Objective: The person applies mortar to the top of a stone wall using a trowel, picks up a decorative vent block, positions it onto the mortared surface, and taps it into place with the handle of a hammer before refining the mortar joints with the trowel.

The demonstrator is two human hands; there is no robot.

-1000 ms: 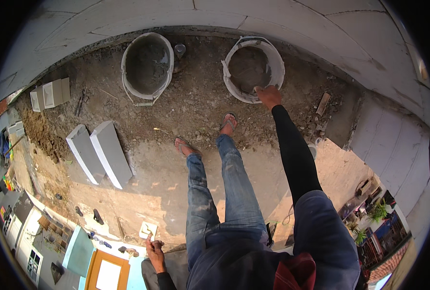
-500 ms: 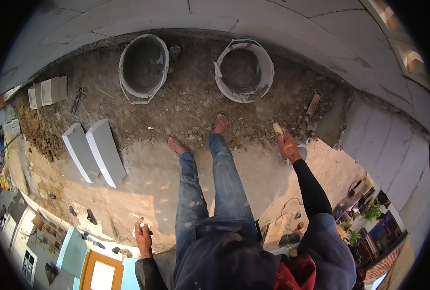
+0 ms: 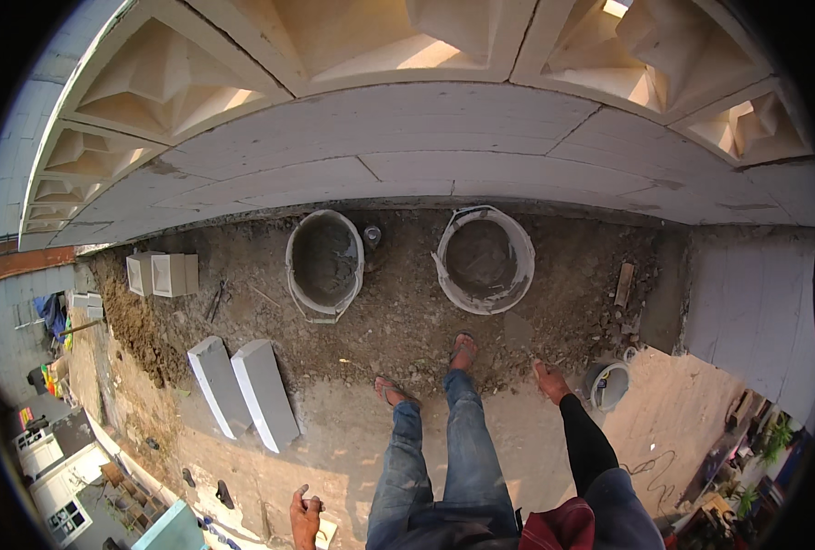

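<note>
Before two mortar buckets (image 3: 525, 264), right hand (image 3: 551, 381) gripping a trowel (image 3: 518, 333), left hand (image 3: 306, 522) loosely open

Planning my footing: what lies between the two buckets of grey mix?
Head view: rough soil and, beside the left bucket, a small shiny object I can't identify.

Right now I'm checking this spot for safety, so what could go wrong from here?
The sandalled feet are on rough, clod-strewn ground, so a stubbed toe or stumble seems possible. The right hand is bare around what looks like a trowel; the wet-looking grey mix might irritate its skin on contact. The two buckets stand on that same uneven surface, so one could tip if knocked.
</note>
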